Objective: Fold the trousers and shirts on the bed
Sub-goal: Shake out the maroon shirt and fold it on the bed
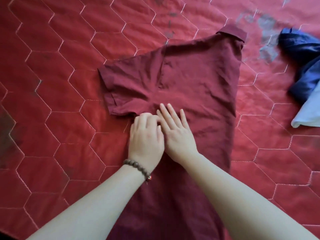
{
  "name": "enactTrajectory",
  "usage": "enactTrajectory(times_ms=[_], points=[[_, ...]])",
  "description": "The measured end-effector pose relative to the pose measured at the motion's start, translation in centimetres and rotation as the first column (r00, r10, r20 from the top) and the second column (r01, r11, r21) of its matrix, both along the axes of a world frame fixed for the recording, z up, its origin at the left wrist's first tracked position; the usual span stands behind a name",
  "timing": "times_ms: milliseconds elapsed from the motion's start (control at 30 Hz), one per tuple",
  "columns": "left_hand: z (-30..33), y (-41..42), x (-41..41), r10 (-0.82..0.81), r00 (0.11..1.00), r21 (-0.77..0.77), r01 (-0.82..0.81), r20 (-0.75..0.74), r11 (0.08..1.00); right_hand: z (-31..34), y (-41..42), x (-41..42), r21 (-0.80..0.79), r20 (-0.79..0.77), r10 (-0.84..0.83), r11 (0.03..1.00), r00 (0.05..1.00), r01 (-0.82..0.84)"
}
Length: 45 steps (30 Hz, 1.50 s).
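1. A bed [57, 80] fills the view, covered by a red quilt stitched in pale hexagons, with some grey, worn patches near the top right.
2. A maroon shirt [194, 75] lies on the quilt at the middle, collar [232, 32] toward the far right and its body running down toward the person. It looks already halved lengthwise, since only one short sleeve [121, 84] shows, sticking out to the left.
3. The right hand [174, 130] lies flat on the shirt just below the sleeve seam, fingers straight and slightly spread. I judge it is pinning the cloth so the layers do not slide.
4. The left hand [147, 135], with a bead bracelet [138, 169] on its wrist, sits touching the right one at the shirt's left edge under the sleeve. Its fingers are curled down at the fabric; whether they pinch the edge or only press it I cannot tell, as the fingertips are blurred.
5. That pairing suggests the sleeve is about to be turned in over the body, one hand anchoring, the other working the fold.
6. The cloth is thin and creased, with wrinkles radiating from the armpit, so it should crease easily yet shift if not held.
7. At the right edge lie dark blue clothes [304, 66] on a pale blue one [306, 115], well apart and unfolded.
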<state>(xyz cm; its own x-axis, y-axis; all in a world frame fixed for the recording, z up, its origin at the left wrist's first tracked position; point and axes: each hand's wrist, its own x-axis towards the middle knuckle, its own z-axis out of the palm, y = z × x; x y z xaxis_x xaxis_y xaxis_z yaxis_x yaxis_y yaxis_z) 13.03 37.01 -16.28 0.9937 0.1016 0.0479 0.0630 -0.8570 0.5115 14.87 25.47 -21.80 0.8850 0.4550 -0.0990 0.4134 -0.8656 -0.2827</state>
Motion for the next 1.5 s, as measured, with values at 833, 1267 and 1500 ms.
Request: enactTrajectory(times_ms=[833, 1267, 1500], points=[[-7.9, -0.7, 5.8, -0.183, 0.959, 0.379, 0.255, -0.217, 0.890, -1.4, -7.4, 10.3, -0.136, 0.089, -0.237, 0.959, 0.967, 0.248], [-5.9, 3.9, -10.0, -0.466, 0.815, 0.327, 0.569, -0.344, 0.754, -0.7, -1.2, -13.8, -0.136, -0.066, -0.302, 0.947, 0.951, 0.292], [-3.9, 10.5, -21.4, -0.286, 0.795, 0.386, 0.531, -0.534, 0.754, 1.6, -6.4, -28.3, -0.325, -0.201, -0.545, 0.821, 0.814, 0.469]])
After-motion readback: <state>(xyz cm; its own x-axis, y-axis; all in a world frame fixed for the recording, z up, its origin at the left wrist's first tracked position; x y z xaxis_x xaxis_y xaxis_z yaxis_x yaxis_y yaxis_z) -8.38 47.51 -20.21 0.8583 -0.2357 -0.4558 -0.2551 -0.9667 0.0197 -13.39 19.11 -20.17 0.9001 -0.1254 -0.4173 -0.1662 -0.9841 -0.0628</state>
